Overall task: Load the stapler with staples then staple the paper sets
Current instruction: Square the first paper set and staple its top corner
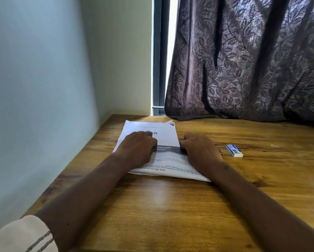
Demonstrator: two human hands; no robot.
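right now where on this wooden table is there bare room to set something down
Widest bare patch: near wooden table between the forearms, before the white printed paper stack. Also free: right of the small blue-and-white box, up to the dark leaf-patterned curtain. Crowded: the middle, where left hand and right hand rest on the papers.

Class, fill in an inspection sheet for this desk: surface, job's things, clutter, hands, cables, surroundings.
Surface: wooden table, grain visible in front of the papers.
Job's things: paper stack in the middle; blue and white box, likely staples, to its right; no stapler seen.
Clutter: tiny brassy thing beside the right hand, too small to tell.
Hands: left hand rests on the papers; right hand at their right edge; grip hidden on both.
Cables: nothing seen.
Surroundings: pale wall left; patterned curtain behind; window gap between.
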